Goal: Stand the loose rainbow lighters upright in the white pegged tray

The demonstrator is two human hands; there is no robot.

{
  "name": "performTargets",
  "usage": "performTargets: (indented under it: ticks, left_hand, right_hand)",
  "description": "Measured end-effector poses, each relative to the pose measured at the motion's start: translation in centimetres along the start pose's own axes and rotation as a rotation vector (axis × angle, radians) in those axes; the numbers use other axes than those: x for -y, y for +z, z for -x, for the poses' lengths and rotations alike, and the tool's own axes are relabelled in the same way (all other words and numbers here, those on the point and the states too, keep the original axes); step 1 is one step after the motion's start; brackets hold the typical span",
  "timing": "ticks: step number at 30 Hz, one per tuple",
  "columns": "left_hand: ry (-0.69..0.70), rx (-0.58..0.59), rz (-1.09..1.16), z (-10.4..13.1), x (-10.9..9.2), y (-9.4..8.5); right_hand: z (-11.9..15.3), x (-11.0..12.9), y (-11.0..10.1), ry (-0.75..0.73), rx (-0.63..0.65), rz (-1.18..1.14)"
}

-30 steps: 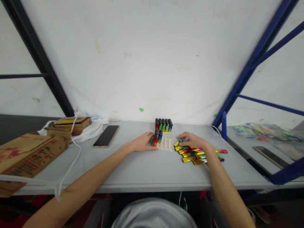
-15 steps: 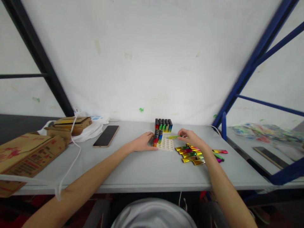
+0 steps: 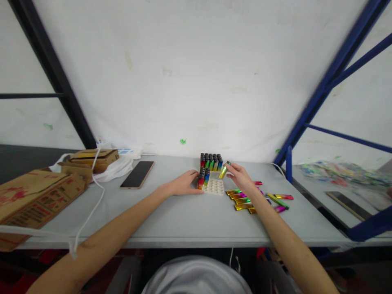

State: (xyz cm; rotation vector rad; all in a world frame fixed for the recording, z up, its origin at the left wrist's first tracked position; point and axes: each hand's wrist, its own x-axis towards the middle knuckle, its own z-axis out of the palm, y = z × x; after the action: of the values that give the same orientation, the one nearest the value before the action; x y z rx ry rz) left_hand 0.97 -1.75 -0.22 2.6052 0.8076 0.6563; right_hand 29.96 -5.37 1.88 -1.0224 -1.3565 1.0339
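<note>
My right hand (image 3: 238,174) pinches a shiny yellow-green lighter (image 3: 223,172) by its upper end. The lighter tilts, its lower end pointing down-left over the right back part of a white tray with holes (image 3: 214,187). At the tray's left side, several red and blue lighters (image 3: 201,179) stand upright with dark tops. My left hand (image 3: 185,182) rests on the table there, curved around the tray's left edge, thumb at the front and fingers behind. Behind the tray stands a block of upright multicoloured lighters (image 3: 211,161). Loose lighters (image 3: 241,201) lie in a pile under my right forearm.
A phone (image 3: 137,174) lies on the grey table (image 3: 183,220) to the left. Cardboard boxes (image 3: 39,196) and a white cable (image 3: 98,183) sit farther left. A blue metal frame (image 3: 318,94) rises at the right, and a white wall (image 3: 196,81) stands behind.
The lighter in my right hand has turned from lying level to a steep tilt, dark end up. My right hand has shifted slightly left; my left hand stays put.
</note>
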Motion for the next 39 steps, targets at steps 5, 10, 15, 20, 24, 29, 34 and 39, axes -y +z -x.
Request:
performTargets:
  ticks: [5,10,15,20,24,29,34,39]
  left_hand:
    - [0.003,0.0,-0.003,0.0,0.2,0.1]
    - [0.007,-0.002,-0.016,0.1,0.2,0.2]
    - [0.013,0.01,-0.022,0.1,0.0,0.2]
    - [0.013,-0.002,-0.006,0.0,0.0,0.2]
    - [0.018,-0.013,0.002,0.1,0.1,0.2]
    - [0.013,-0.003,-0.007,0.1,0.3,0.3]
    - [0.017,0.012,-0.014,0.0,0.3,0.3]
    - [0.025,-0.005,0.006,0.0,0.3,0.3]
  right_hand:
    - [0.8,0.1,1.7,0.059,0.047,-0.2]
    - [1.5,0.2,3.5,0.06,0.148,-0.125]
    - [1.8,-0.4,4.0,-0.2,0.069,0.357]
    - [2.0,-0.6,4.2,-0.2,0.035,0.561]
    - [1.9,-1.1,4.7,-0.186,-0.04,0.609]
    - [1.7,-1.4,5.1,-0.196,-0.079,0.626]
    - [1.9,-0.9,4.9,-0.223,-0.049,0.64]
    - [2.2,-0.3,4.7,-0.296,0.022,0.655]
